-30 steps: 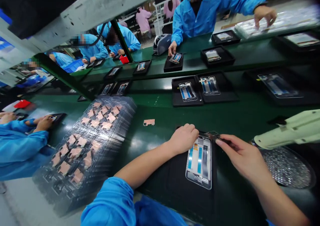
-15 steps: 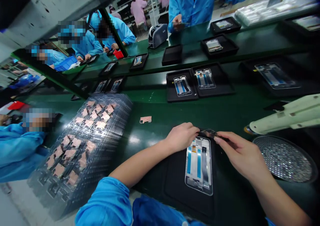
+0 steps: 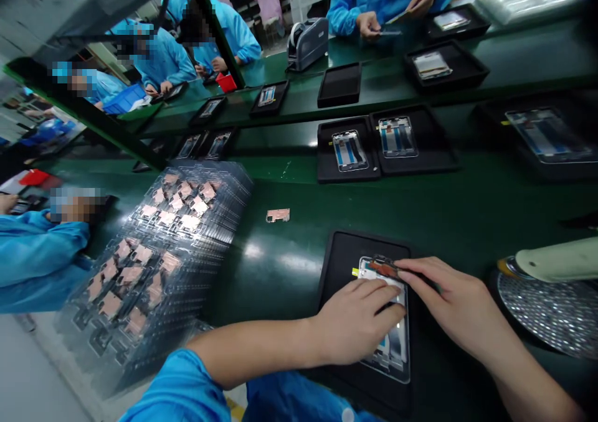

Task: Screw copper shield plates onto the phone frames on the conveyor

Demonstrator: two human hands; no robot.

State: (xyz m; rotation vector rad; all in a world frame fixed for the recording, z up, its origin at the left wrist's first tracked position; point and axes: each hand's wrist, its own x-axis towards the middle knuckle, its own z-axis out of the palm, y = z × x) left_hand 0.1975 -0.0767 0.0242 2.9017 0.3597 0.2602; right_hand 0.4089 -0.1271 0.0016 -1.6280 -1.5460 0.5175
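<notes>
A white phone frame (image 3: 395, 353) lies in a black tray (image 3: 343, 260) on the green bench in front of me. My left hand (image 3: 357, 325) lies flat across the middle of the frame, fingers stretched out and pressing on it. My right hand (image 3: 455, 307) reaches in from the right, its fingertips pinching a small copper-coloured part (image 3: 380, 266) at the frame's top edge. Both blue sleeves show at the bottom.
A stack of clear blister trays with copper parts (image 3: 159, 248) stands at the left. One loose copper part (image 3: 278, 215) lies on the bench. A pale tool (image 3: 555, 260) rests over a dish of screws (image 3: 546, 313) at the right. Black trays with frames (image 3: 383, 145) sit beyond; several co-workers in blue work around.
My left hand moved from the frame's top left corner down onto its middle and flattened. The right hand brought the small part down onto the frame's top edge. The view tilted downward.
</notes>
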